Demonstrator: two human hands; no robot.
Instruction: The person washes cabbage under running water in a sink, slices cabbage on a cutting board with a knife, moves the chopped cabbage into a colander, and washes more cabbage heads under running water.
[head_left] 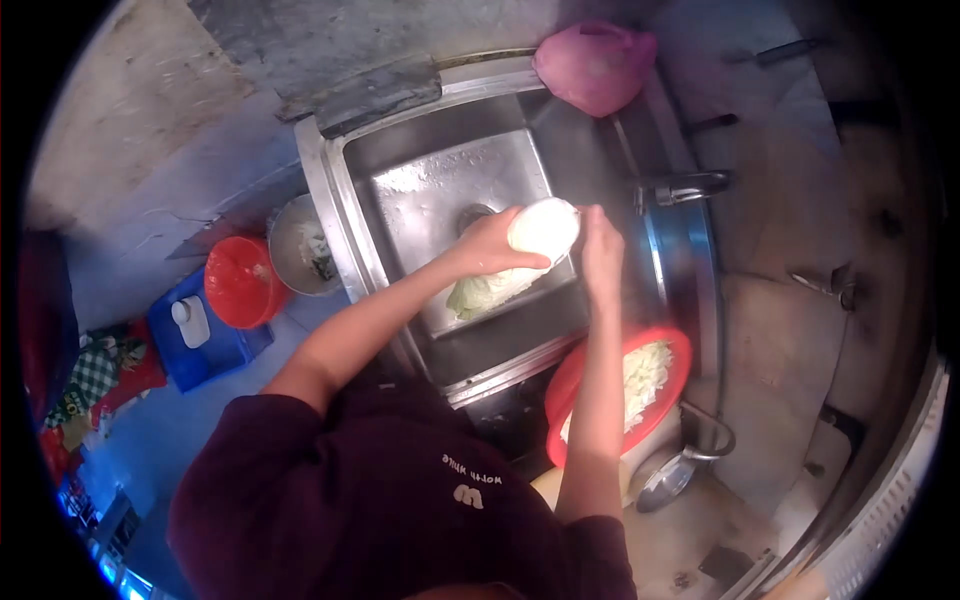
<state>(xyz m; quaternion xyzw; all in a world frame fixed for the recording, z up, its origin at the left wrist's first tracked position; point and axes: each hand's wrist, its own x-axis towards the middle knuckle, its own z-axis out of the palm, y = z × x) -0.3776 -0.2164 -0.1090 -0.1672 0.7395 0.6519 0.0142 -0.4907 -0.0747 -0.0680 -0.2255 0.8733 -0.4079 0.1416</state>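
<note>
Above the sink (460, 170) I see a pale napa cabbage (543, 232), tilted, its white base end up and its leafy end down to the left. My left hand (492, 246) is wrapped round it, with the thumb across its side. My right hand (601, 250) is closed at the right edge of the white base; whatever its fingers hold, if anything, is hidden. Below my right forearm stands a red basin (683, 372) with shredded cabbage (648, 378) in it.
A faucet (685, 188) juts in from the sink's right side. A pink plastic bag (597, 68) sits at the back corner. On the left stand a red bucket (238, 285), a metal pot (290, 262) and a blue crate (215, 358). A metal pan (664, 482) lies near the red basin.
</note>
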